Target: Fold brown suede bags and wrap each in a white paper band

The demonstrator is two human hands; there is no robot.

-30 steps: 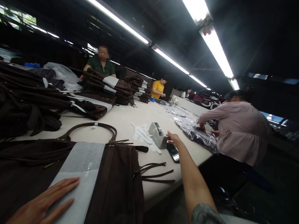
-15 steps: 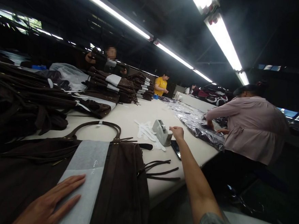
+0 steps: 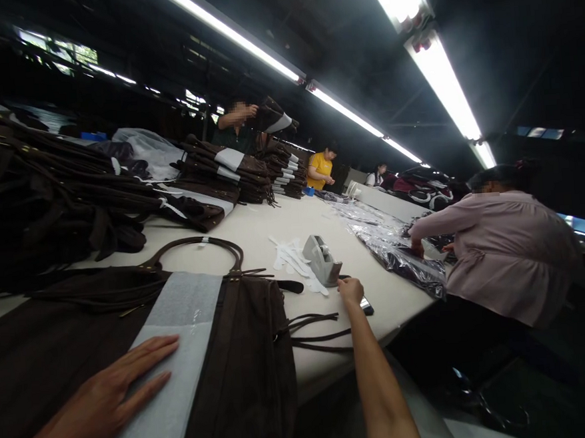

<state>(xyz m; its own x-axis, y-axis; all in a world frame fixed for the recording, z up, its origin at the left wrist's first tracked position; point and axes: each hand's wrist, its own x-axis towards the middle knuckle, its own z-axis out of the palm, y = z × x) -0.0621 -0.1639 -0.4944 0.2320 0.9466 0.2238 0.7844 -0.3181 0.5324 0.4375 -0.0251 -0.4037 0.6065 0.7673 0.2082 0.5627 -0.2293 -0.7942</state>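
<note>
My left hand [image 3: 118, 384] lies flat, fingers stretched, on a pale paper band [image 3: 181, 313] across a dark brown handbag [image 3: 247, 362]. The bag rests flat on the table, its looped handles [image 3: 237, 249] pointing away from me and thin cords [image 3: 314, 319] trailing off its right side. Just in front of a grey tape dispenser [image 3: 321, 262], my right hand [image 3: 352, 291] is closed in a pinch. Whatever is between those fingertips is too small to make out. A phone [image 3: 366, 306] lies beside that hand, partly hidden by it. White paper strips [image 3: 293, 262] lie loose left of the dispenser.
Stacked brown bags [image 3: 229, 167] and a heap of bags [image 3: 45, 189] fill the table's left side. Plastic-wrapped goods [image 3: 395, 252] line the right edge, where a co-worker in a pink top [image 3: 515, 250] leans over. Other people stand farther back.
My right hand has moved down and closer to me along the dispenser's front, still pinched. My left hand stays on the paper band. A person at the back now holds up a brown bag.
</note>
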